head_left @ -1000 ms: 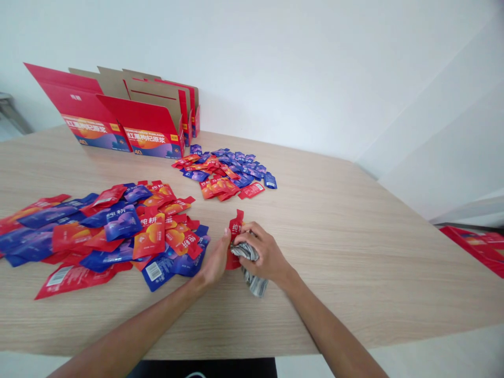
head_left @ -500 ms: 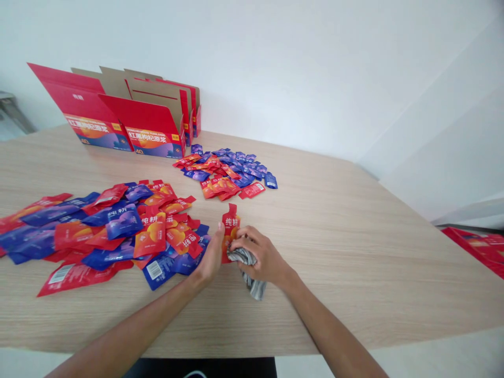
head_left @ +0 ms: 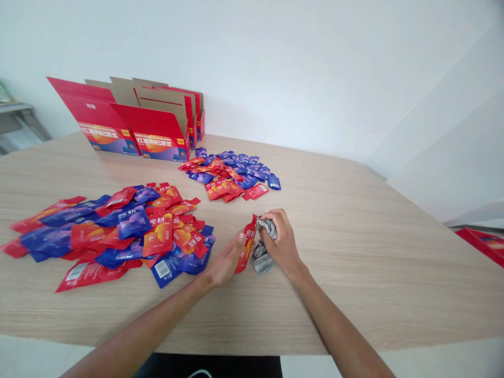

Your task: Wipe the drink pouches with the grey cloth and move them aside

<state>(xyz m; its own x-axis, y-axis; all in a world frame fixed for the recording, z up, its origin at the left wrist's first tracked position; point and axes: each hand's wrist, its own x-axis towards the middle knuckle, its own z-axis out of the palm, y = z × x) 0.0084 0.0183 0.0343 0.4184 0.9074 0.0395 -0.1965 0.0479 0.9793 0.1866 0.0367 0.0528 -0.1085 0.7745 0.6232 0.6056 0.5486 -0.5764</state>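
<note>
A red pouch (head_left: 247,248) with orange fruit print is gripped along its left side by my left hand (head_left: 225,263), thumb on the front. It tilts, its narrow top leaning right. My right hand (head_left: 282,241) is closed on a bunched grey striped cloth (head_left: 263,260), which touches the pouch near its top. Part of the cloth hangs below my fingers. Left of my hands lies a large heap of red and blue pouches (head_left: 159,231). Farther back is a second, smaller-looking heap of similar pouches (head_left: 236,176).
Open red cartons (head_left: 157,134) stand at the back left of the wooden table (head_left: 334,252), before a white wall. A red box (head_left: 482,244) shows beyond the table's right edge. Another table (head_left: 19,110) stands at the far left.
My right hand with the cloth has moved up from the pouch's lower part to its top. The pouch has gone from nearly upright to leaning right. The view has shifted slightly.
</note>
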